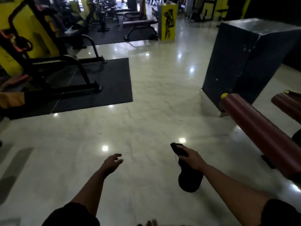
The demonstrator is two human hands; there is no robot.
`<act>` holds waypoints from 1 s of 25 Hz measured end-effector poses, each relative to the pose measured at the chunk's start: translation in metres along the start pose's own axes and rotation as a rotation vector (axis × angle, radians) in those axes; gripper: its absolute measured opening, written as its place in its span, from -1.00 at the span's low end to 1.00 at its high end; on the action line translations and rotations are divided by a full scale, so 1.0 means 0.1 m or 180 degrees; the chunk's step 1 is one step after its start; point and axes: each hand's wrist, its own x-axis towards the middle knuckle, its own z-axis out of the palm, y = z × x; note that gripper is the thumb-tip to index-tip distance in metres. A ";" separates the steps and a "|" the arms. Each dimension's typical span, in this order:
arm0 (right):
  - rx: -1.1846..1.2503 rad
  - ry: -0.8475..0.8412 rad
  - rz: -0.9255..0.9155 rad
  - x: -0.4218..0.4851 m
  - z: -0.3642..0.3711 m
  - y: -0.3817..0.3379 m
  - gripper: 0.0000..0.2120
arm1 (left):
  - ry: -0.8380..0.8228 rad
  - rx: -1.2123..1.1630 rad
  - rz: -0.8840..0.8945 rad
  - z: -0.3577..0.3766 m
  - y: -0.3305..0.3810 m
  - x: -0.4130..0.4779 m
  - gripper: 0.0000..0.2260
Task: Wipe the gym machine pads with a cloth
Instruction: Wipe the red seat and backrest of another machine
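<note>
My right hand (192, 158) grips a black cloth (189, 178) that hangs down below the fingers, above the shiny floor. My left hand (112, 162) is held out empty with its fingers apart, left of the cloth. A long maroon roller pad (260, 132) with a yellow end cap lies at the right, apart from both hands. A second maroon pad (288, 103) shows at the right edge behind it.
A black box-shaped pillar (247, 59) stands at the right rear. A black rubber mat (104, 88) with a black-framed machine (71, 74) lies at the left. Benches (138, 23) and a yellow post (167, 22) stand further back on the pale tiled floor (154, 103).
</note>
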 end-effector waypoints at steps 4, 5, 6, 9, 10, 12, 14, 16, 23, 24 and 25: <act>0.0315 0.0420 0.0300 0.69 -0.43 0.05 -0.48 | -0.0248 0.0268 0.0424 -0.19 0.88 1.07 -0.63; 0.0395 0.0533 0.0384 0.88 -0.53 0.10 -0.48 | -0.0335 0.0358 0.0554 -0.20 1.13 1.37 -0.63; 0.0452 0.0663 0.0445 1.08 -0.65 0.16 -0.48 | -0.0405 0.0434 0.0684 -0.21 1.38 1.67 -0.63; 0.0520 0.0955 0.0572 1.76 -0.99 0.39 -0.49 | -0.0575 0.0592 0.1029 -0.19 2.14 2.55 -0.63; 0.0564 0.1011 0.0597 2.00 -1.12 0.46 -0.50 | -0.0609 0.0622 0.1103 -0.18 2.38 2.84 -0.64; 0.0657 0.1080 0.0637 2.37 -1.37 0.58 -0.52 | -0.0662 0.0660 0.1163 -0.19 2.78 3.30 -0.64; 0.0753 0.1155 0.0585 2.82 -1.63 0.71 -0.53 | -0.0723 0.0694 0.1224 -0.22 3.18 3.80 -0.64; 0.0748 0.1289 0.0674 3.28 -1.92 0.81 -0.51 | -0.0742 0.0659 0.1311 -0.28 3.59 4.29 -0.64; 0.0677 0.1522 0.1055 4.63 -2.73 1.12 -0.47 | -0.1144 0.0974 0.1666 -0.14 4.93 5.88 -0.64; 0.0769 0.1657 0.1076 4.78 -2.82 1.19 -0.49 | -0.1233 0.1078 0.1780 -0.08 5.17 6.13 -0.63; 0.0887 0.1832 0.1135 4.91 -2.91 1.25 -0.50 | -0.1350 0.1185 0.1885 0.00 5.42 6.38 -0.63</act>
